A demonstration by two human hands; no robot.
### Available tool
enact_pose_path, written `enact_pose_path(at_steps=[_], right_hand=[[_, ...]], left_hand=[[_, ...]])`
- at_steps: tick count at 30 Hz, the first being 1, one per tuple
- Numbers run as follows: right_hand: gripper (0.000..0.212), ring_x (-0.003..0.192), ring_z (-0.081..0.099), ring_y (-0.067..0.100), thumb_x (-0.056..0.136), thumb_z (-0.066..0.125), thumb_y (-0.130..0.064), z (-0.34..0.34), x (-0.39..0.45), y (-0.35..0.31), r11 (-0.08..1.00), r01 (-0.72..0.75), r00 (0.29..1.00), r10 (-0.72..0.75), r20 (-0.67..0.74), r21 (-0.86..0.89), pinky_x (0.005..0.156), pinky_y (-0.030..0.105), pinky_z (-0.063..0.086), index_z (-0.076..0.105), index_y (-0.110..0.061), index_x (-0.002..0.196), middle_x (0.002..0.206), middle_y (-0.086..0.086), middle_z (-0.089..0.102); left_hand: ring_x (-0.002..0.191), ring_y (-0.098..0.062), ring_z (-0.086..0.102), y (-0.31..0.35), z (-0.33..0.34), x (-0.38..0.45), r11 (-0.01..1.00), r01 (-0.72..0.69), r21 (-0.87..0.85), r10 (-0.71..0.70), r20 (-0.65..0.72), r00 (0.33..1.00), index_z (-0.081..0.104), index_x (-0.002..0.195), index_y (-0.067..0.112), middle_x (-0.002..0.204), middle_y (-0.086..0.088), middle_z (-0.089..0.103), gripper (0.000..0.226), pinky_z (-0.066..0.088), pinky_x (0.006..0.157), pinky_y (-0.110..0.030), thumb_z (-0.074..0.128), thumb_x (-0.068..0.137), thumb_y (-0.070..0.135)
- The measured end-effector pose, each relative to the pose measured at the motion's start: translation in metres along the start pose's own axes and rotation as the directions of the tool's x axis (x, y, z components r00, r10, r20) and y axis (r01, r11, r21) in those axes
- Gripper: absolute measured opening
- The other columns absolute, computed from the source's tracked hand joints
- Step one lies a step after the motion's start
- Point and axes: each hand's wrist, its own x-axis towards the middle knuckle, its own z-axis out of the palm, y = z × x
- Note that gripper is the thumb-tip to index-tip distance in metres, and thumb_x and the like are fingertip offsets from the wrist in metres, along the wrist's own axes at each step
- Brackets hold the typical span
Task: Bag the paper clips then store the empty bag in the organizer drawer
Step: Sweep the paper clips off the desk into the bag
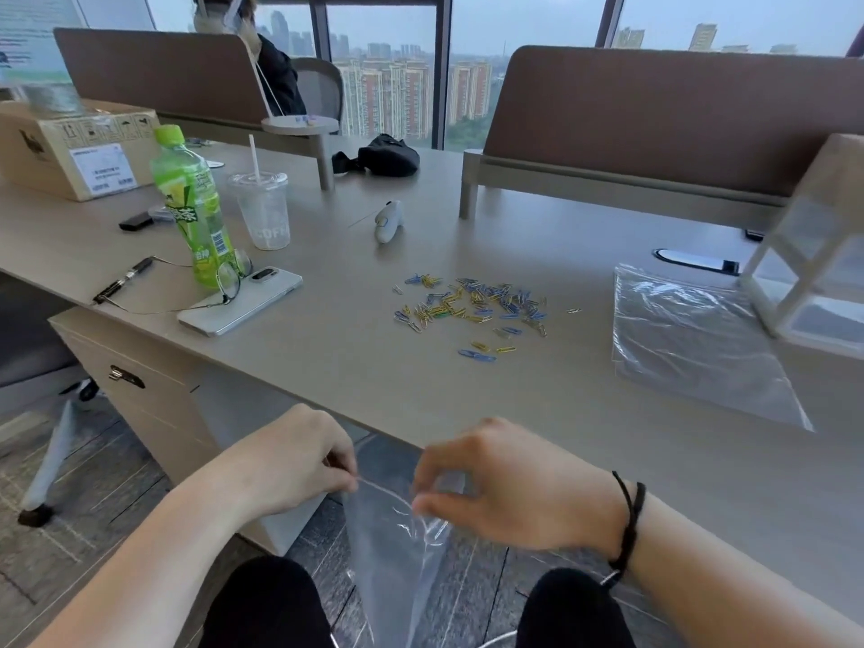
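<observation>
Left hand (pixel 299 465) and right hand (pixel 509 484) each pinched on clear bag (pixel 397 554), paper clips (pixel 472 306) loose on desk (pixel 327 367).

Open-plan office, high floor. Long shared desk (pixel 355 348) split by padded brown divider panels (pixel 678 114) on pale legs. Lockable drawer pedestal (pixel 140 390) under the desk edge; cable grommet (pixel 696 261) set into the top. Mesh task chair (pixel 322 93) at the facing workstation, occupied by a second person (pixel 276 72). Floor-to-ceiling windows (pixel 383 49) onto residential towers. Desktop clutter: cardboard shipping box (pixel 70 147), pen (pixel 124 280), phone (pixel 243 301), takeaway coffee cup (pixel 262 210), white drawer organizer (pixel 813 254).
</observation>
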Motion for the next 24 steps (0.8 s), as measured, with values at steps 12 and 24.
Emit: enact_pose_path(at_steps=[12,24], right_hand=[[0.082,0.145,0.029,0.018,0.088,0.042,-0.072,-0.018,0.039,0.119,0.862,-0.507,0.83,0.485,-0.277,-0.01,0.118,0.035,0.019,0.027,-0.023,0.153,0.158,-0.001,0.034],[0.071,0.149,0.018,0.011,0.091,0.039,-0.07,-0.003,0.057,0.087,0.96,-0.269,0.96,0.26,-0.103,-0.082,0.118,0.03,0.015,0.033,-0.033,0.151,0.162,-0.015,0.022]], left_hand=[[0.056,0.005,0.059,0.009,0.004,-0.002,0.999,-0.045,-0.01,0.044,-0.033,0.998,0.079,0.072,0.032,0.06,0.016,0.069,0.01,0.042,0.053,-0.011,0.077,0.081,0.035],[0.058,0.014,0.058,0.011,0.008,-0.002,0.998,-0.048,-0.043,0.044,-0.077,0.996,0.081,0.082,0.027,0.06,0.024,0.063,0.008,0.038,0.054,-0.005,0.077,0.081,0.035]])
